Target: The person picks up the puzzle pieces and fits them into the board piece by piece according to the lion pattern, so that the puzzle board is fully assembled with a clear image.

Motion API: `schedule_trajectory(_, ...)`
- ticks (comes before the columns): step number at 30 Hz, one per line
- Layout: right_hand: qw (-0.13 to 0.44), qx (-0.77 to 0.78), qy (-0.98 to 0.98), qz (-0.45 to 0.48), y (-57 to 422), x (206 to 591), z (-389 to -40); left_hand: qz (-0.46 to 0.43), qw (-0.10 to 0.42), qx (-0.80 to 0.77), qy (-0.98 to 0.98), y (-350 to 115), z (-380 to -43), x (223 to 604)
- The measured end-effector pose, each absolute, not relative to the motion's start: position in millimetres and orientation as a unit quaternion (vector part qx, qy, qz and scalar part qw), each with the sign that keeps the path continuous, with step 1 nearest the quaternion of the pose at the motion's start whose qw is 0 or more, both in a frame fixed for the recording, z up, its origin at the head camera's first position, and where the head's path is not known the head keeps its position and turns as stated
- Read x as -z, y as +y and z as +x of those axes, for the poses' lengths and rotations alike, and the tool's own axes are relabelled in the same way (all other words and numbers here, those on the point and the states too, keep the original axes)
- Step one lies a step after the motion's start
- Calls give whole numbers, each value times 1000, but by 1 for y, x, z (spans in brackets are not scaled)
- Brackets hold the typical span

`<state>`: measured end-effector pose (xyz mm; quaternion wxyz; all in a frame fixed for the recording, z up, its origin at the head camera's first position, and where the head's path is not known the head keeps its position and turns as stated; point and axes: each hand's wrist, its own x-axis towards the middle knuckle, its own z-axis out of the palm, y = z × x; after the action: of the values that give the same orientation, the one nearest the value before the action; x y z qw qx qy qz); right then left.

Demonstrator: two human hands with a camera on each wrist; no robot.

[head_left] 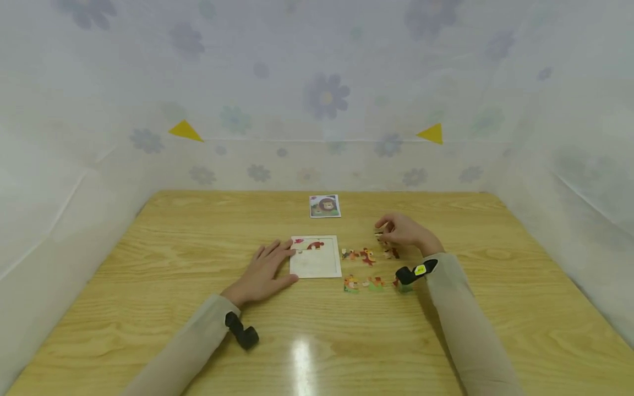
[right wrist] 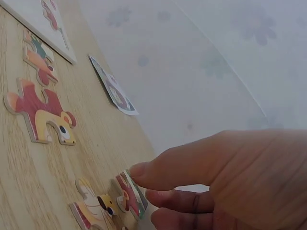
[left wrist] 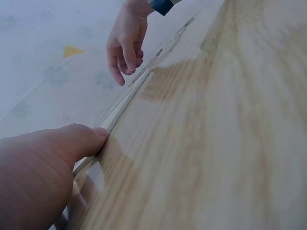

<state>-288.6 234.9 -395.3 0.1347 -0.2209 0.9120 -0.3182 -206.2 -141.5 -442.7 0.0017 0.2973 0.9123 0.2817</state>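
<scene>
My left hand lies at the left side of a white puzzle board, fingers spread and fairly straight. Its thumb touches the board's near edge. A red-brown piece sits along the top inside the board. Over the loose pieces to the right, my right hand pinches a puzzle piece at its edge between thumb and fingers. That piece looks tilted in the right wrist view; the fingers partly hide it. Close by lies a piece with an animal's eye.
Several loose pieces lie right of the board, including a red-and-yellow one and a green-and-orange one. A lion picture card lies behind the board. Flowered cloth with yellow triangles encloses the wooden table.
</scene>
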Motion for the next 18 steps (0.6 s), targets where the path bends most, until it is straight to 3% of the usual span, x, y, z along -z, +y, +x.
schedule_trajectory(8,153,324,914,-190,241,403,-290,295,2,-283,913,-141,-205,442)
schedule_trajectory(18,127,332,917,-183,241,408,-292,293,5,-283,913,-140,-206,441)
